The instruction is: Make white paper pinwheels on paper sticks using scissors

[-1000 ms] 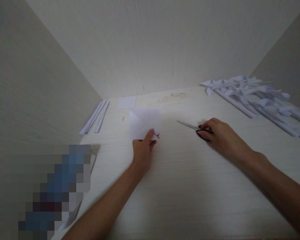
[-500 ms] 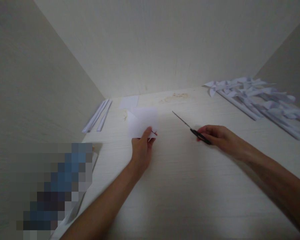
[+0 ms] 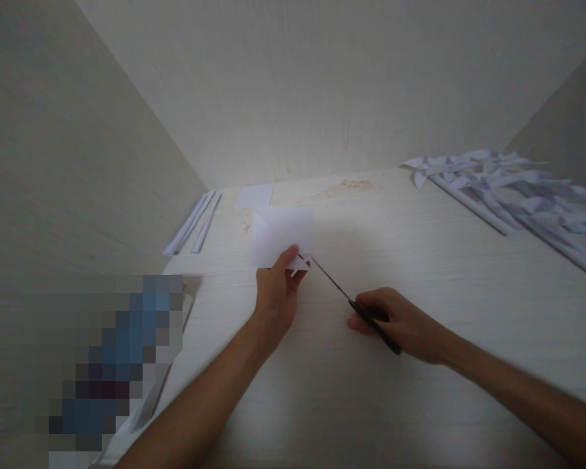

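My left hand pinches a square of white paper at its near edge, thumb on top and fingers beneath. A slit and a loose, bent corner show at the paper's near right, beside the thumb. My right hand is closed around the black handles of a pair of scissors. Their thin blades look closed and point up and left, with the tip close to the paper's near right corner. Whether the tip touches the paper, I cannot tell. Part of the handles is hidden by the fingers.
Another white paper square lies behind the held one. Rolled paper sticks rest at the left. Paper pinwheels on sticks are piled at the back right. Walls enclose the table. A pixelated area covers the lower left.
My right hand has brought the scissors left and nearer to me, so their tip is now by the paper's corner. The left hand has hardly moved; the corner now shows bent.
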Action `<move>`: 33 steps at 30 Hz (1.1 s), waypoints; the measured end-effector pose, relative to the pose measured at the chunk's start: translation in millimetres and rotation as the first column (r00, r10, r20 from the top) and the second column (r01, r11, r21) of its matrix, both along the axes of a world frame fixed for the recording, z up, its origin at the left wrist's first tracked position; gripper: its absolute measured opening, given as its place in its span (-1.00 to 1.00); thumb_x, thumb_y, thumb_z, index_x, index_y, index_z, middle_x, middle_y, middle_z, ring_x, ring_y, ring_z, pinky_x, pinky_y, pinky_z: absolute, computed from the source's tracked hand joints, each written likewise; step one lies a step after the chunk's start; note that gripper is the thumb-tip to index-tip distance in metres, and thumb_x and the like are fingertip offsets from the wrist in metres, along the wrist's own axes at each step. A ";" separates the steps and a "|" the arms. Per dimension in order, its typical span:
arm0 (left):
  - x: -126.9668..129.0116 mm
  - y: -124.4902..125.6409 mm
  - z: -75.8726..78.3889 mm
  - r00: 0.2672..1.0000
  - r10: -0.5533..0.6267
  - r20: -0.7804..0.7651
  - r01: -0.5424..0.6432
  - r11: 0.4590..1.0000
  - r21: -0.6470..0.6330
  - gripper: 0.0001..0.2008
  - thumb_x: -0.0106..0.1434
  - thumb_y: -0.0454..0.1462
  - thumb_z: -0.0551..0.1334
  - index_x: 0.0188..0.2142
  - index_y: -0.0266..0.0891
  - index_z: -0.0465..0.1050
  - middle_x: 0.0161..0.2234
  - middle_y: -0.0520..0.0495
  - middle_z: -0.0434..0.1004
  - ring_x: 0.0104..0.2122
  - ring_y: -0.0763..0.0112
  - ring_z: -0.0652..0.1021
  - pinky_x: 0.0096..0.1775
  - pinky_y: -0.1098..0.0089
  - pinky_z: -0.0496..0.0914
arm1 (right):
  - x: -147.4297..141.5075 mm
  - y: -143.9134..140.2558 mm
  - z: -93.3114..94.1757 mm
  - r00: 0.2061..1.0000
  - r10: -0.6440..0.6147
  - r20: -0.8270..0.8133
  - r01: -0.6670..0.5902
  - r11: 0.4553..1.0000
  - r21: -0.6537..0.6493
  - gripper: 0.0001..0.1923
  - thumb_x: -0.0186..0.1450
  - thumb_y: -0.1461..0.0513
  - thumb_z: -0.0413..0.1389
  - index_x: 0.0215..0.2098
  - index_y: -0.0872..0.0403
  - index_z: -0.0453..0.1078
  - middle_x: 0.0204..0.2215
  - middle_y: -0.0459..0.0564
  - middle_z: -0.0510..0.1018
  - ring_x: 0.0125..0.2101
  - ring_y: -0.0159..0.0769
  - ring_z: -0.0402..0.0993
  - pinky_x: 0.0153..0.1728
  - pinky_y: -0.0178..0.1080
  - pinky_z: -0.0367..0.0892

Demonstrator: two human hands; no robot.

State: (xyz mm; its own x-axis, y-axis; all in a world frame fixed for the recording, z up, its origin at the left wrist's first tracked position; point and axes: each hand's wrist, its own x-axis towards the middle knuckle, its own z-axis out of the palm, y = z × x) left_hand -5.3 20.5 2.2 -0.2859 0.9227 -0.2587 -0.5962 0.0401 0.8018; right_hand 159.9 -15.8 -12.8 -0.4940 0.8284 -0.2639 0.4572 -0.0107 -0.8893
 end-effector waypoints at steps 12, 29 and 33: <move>2.6 -2.1 -1.7 0.998 -0.028 -0.047 0.026 0.999 -0.032 -0.84 -0.12 -0.42 0.27 -0.45 -0.30 0.42 -0.54 0.04 0.49 -0.57 0.50 0.50 -0.54 0.51 0.38 | -1.9 -0.3 -2.3 1.000 -0.005 0.019 0.005 1.000 0.031 -0.57 0.09 -0.02 0.05 -0.70 0.09 0.08 -0.73 -0.22 0.06 -0.68 -0.51 -0.03 -0.69 -0.38 -0.10; 4.0 -1.6 -3.6 0.997 0.012 -0.072 -0.015 0.999 -0.039 -0.80 -0.13 -0.43 0.29 -0.42 -0.31 0.41 -0.51 0.04 0.46 -0.58 0.55 0.46 -0.56 0.54 0.37 | -3.4 0.3 -1.8 0.999 -0.001 0.054 -0.004 0.996 0.084 -0.56 0.13 0.01 0.03 -0.72 0.08 0.04 -0.74 -0.22 0.03 -0.68 -0.51 -0.04 -0.69 -0.38 -0.09; 2.7 -1.3 -2.9 0.998 0.026 -0.054 -0.028 0.998 -0.047 -0.79 -0.13 -0.44 0.29 -0.42 -0.30 0.41 -0.49 0.06 0.46 -0.57 0.56 0.46 -0.58 0.57 0.36 | -3.0 0.9 -2.8 0.998 -0.003 0.055 0.000 0.998 0.057 -0.56 0.11 0.00 0.04 -0.72 0.09 0.05 -0.74 -0.22 0.04 -0.69 -0.51 -0.05 -0.69 -0.37 -0.10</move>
